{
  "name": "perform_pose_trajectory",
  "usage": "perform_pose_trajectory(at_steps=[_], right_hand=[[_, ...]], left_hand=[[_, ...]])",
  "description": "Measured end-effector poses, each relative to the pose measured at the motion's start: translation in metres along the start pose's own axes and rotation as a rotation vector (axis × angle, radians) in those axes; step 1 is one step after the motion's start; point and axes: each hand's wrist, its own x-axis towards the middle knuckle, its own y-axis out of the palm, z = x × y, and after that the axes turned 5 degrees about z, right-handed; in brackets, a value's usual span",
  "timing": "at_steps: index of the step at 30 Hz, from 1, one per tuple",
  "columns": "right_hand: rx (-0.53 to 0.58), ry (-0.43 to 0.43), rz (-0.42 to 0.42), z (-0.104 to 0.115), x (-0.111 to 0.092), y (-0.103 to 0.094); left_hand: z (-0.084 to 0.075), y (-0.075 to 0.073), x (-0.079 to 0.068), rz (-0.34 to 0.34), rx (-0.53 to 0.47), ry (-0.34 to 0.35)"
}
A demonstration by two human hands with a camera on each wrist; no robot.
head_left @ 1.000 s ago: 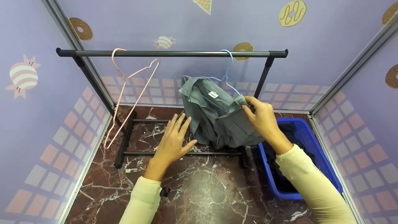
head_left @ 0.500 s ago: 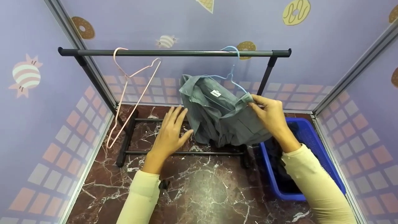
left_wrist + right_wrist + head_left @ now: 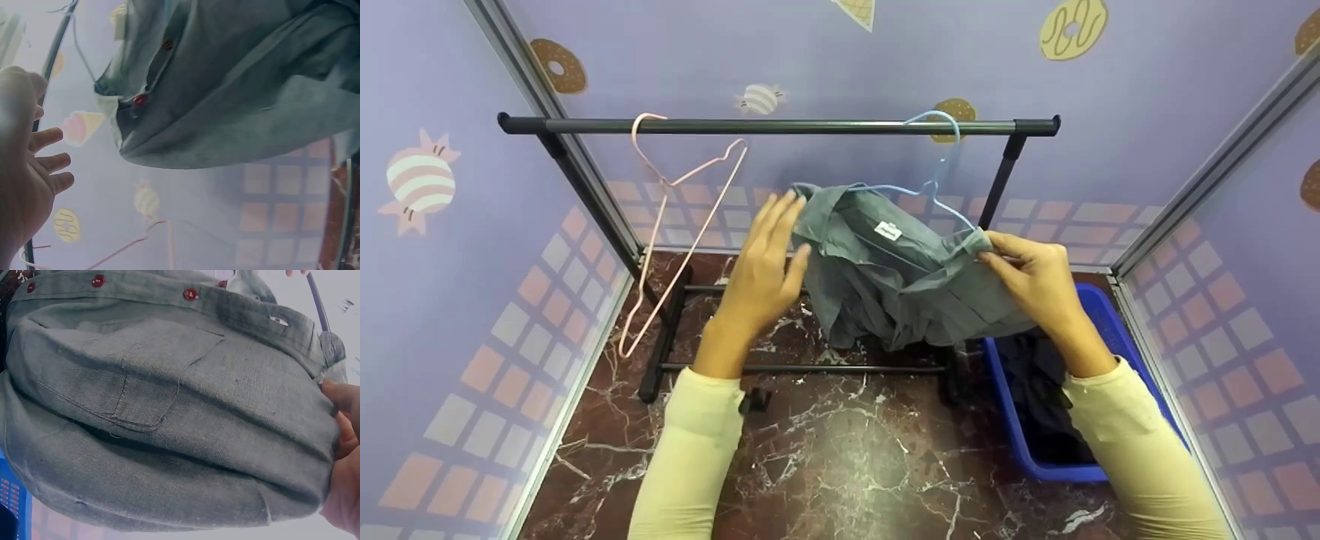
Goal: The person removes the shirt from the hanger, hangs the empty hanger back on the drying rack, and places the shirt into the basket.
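Note:
A grey-green button-up shirt (image 3: 885,277) hangs on a blue hanger (image 3: 936,184), whose hook loops over the black rail. Its collar gapes, showing a white label inside. My right hand (image 3: 1031,281) pinches the collar edge on the right between thumb and fingers. On the shirt's left side my left hand (image 3: 761,262) is raised with straight fingers, fingertips right at the shoulder cloth. Red buttons (image 3: 190,294) and a chest pocket (image 3: 147,391) show in the right wrist view. From the left wrist, the left hand (image 3: 28,157) appears beside the collar, nothing in its fingers.
A pink hanger (image 3: 664,184) dangles from the left part of the black clothes rack (image 3: 780,127). At the right, a blue basket (image 3: 1020,442) holds dark clothes (image 3: 1046,412). Patterned walls enclose the rack on three sides, above a dark marbled floor (image 3: 840,465).
The right hand has drawn the collar edge to the right, and the blue hanger has slid along the rail that way. My left hand has risen to the shirt's left shoulder.

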Motion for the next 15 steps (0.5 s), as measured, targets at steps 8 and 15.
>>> perform_pose_trajectory(at_steps=[8, 15], right_hand=[[0.023, -0.079, 0.053, -0.001, -0.013, -0.012], [0.071, -0.147, 0.087, -0.007, -0.024, -0.016]], left_hand=[[-0.002, -0.012, 0.022, 0.014, -0.087, 0.073], [-0.001, -0.015, 0.026, 0.178, -0.164, 0.062]])
